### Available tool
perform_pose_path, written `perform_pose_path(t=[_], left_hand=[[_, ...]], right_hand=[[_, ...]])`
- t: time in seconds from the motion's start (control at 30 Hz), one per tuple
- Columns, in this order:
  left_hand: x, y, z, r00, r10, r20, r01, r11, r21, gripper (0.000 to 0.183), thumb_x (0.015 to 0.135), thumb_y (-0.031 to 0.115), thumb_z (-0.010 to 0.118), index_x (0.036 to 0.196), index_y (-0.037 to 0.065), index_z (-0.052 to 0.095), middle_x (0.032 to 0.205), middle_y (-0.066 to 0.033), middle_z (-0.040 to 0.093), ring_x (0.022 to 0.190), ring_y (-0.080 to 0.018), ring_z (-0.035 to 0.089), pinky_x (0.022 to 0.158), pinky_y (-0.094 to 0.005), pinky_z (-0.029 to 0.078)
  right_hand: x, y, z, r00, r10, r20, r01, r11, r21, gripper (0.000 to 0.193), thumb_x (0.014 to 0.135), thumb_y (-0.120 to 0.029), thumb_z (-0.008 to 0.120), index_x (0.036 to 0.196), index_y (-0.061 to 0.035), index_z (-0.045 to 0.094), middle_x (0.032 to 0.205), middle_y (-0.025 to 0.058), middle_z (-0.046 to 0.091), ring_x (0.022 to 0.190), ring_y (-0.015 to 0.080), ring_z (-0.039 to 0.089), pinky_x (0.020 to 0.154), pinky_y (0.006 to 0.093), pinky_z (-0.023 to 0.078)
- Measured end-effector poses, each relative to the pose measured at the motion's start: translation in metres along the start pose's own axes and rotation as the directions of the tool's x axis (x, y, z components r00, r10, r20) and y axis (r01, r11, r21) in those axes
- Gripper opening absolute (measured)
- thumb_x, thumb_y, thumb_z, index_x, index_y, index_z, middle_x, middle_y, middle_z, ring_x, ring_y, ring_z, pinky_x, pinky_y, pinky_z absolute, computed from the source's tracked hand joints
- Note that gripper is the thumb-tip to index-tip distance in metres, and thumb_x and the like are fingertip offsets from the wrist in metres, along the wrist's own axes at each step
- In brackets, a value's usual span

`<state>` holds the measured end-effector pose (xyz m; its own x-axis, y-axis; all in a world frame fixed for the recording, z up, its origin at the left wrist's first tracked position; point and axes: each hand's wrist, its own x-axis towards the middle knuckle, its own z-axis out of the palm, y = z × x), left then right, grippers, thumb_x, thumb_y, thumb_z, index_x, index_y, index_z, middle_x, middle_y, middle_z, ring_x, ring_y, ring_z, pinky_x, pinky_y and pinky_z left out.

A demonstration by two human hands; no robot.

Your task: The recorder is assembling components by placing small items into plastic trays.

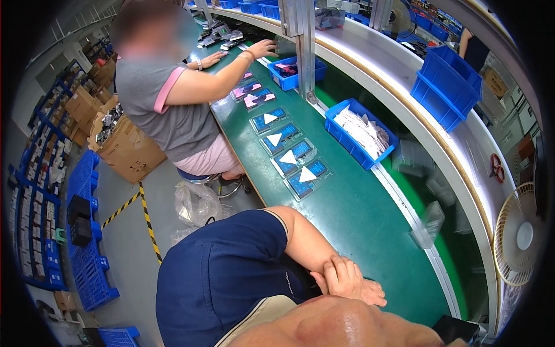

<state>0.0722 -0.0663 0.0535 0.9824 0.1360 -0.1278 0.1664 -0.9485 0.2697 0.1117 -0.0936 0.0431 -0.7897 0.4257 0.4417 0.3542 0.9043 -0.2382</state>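
Observation:
My right hand [340, 276] lies across my left wrist near the front of the green table [370, 222], its fingers bent over the wrist. Past it my left hand [373, 292] rests on the table with a ring on one finger and nothing seen in its grasp; its fingers are partly hidden. Beyond my left forearm runs a row of several flat, clear-edged blue panels, the nearest panel [300, 188] bearing a white triangular piece [307, 174]. Farther along lie pink-and-dark panels [259, 98]. Both hands are apart from the row.
A blue bin [329, 124] of white pieces stands along the table's right edge, with a smaller blue bin [319, 70] farther off. A co-worker [156, 110] sits at the far left, hands over the table. Right are a curved white counter [399, 69], red scissors [497, 168] and a fan [523, 236].

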Motion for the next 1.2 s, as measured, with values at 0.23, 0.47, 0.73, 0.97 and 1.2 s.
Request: perform_pose_path(t=[0.23,0.47,0.73,0.97,1.2], left_hand=[[-0.005,-0.002,-0.015,0.991,-0.042,0.128,0.044,0.999,-0.008,0.051,0.092,0.014,0.028,0.142,0.005,0.031,0.151,-0.0050,0.029,0.137,-0.0194,0.030,0.104,-0.0320,0.035],[0.001,-0.006,-0.006,0.998,-0.057,0.040,0.059,0.997,-0.057,0.046,0.089,0.015,0.032,0.135,0.005,0.034,0.144,-0.0063,0.032,0.131,-0.0211,0.033,0.100,-0.0332,0.036],[0.017,-0.020,0.006,0.997,-0.039,-0.061,0.031,0.991,-0.129,0.042,0.086,0.017,0.037,0.126,0.005,0.037,0.136,-0.0076,0.036,0.125,-0.0230,0.037,0.095,-0.0345,0.038],[-0.012,-0.032,0.001,0.987,-0.044,-0.153,0.017,0.985,-0.174,0.038,0.084,0.018,0.041,0.119,0.005,0.040,0.129,-0.0088,0.039,0.119,-0.0247,0.040,0.091,-0.0357,0.039],[-0.021,0.036,0.047,0.967,-0.054,-0.247,-0.002,0.975,-0.223,0.035,0.081,0.020,0.045,0.112,0.005,0.043,0.122,-0.0101,0.042,0.113,-0.0264,0.043,0.087,-0.0368,0.040]], right_hand=[[0.002,-0.001,-0.001,1.000,-0.010,0.003,0.010,1.000,0.013,0.033,0.076,-0.030,0.072,0.090,-0.0031,0.060,0.097,0.0112,0.058,0.087,0.0268,0.057,0.071,0.0362,0.045],[0.000,-0.002,-0.002,1.000,0.000,-0.003,0.000,1.000,0.017,0.032,0.076,-0.030,0.072,0.089,-0.0037,0.059,0.099,0.0115,0.058,0.087,0.0284,0.056,0.071,0.0368,0.045],[-0.003,0.002,0.004,1.000,0.000,-0.005,0.000,1.000,0.029,0.031,0.077,-0.030,0.071,0.088,-0.0038,0.059,0.100,0.0118,0.058,0.086,0.0288,0.056,0.071,0.0372,0.044],[-0.002,0.002,0.006,1.000,-0.009,0.010,0.009,1.000,0.023,0.032,0.077,-0.030,0.071,0.092,-0.0045,0.059,0.102,0.0122,0.057,0.088,0.0290,0.056,0.073,0.0374,0.045],[0.002,0.000,-0.003,0.959,-0.012,0.284,0.029,0.998,-0.057,0.067,0.076,-0.027,0.071,0.138,-0.0186,0.047,0.131,0.0224,0.048,0.101,0.0337,0.055,0.082,0.0413,0.046]])
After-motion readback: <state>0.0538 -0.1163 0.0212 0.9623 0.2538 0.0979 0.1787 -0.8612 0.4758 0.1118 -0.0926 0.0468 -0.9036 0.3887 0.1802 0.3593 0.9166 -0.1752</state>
